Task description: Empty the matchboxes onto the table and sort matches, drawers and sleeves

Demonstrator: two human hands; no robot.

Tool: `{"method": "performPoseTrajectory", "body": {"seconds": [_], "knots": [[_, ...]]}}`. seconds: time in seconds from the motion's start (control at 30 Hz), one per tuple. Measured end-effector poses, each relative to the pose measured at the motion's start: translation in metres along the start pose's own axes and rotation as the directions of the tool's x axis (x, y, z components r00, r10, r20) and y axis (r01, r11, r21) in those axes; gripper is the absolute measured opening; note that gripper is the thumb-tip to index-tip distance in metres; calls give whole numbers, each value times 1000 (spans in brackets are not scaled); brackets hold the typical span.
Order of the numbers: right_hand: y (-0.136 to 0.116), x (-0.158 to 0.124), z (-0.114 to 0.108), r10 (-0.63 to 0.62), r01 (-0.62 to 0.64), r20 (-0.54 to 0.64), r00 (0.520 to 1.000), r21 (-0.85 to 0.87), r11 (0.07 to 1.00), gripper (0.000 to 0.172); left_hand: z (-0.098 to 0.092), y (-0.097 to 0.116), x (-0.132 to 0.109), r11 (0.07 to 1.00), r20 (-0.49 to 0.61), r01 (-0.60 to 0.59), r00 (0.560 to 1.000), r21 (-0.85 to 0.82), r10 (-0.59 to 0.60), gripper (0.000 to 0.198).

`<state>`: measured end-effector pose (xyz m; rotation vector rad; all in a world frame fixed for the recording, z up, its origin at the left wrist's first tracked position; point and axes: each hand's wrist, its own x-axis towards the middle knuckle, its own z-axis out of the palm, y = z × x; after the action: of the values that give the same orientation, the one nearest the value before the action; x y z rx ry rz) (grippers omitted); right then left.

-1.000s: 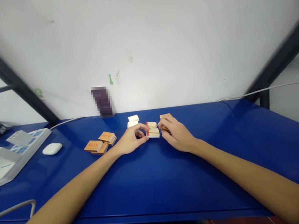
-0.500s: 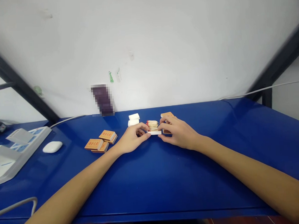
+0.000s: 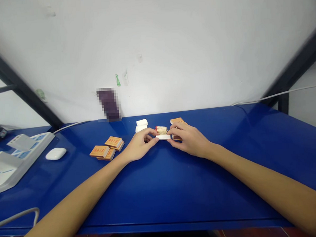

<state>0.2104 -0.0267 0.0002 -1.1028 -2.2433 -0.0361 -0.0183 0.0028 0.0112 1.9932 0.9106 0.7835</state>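
Observation:
My left hand (image 3: 141,145) and my right hand (image 3: 187,138) grip a small white matchbox tray (image 3: 163,137) between them, one at each end. Its near long side faces me. Just behind it lies a pile of red-tipped matches (image 3: 162,130). Thumb and fingers of both hands are closed on the tray's ends. Orange matchbox sleeves or boxes (image 3: 176,120) are partly hidden behind my right hand. Beyond my left hand, white trays or boxes (image 3: 141,123) sit near the wall.
Several orange matchboxes (image 3: 99,151) are grouped left of my left hand. Farther left are a white earbud case (image 3: 56,154) and a white and blue plastic rack (image 3: 25,161). A blurred dark purple object (image 3: 109,105) leans at the wall. A cable (image 3: 278,95) runs along the right.
The tray's near side has tipped up a little and shows broader, hiding the lower part of the matches. Both hands stay in nearly the same place.

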Motion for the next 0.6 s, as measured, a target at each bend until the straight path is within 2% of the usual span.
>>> {"method": "performPoseTrajectory", "body": {"seconds": [0.3,0.6], "knots": [[1,0,1,34,-34,4,999,-12,999,15,0,0,0,999,-3,2,1000,-42,-2,18],[1,0,2,-21,18,-44,999,-71,997,17,0,-4,1,999,-11,-10,1000,-51,10,15]]}}
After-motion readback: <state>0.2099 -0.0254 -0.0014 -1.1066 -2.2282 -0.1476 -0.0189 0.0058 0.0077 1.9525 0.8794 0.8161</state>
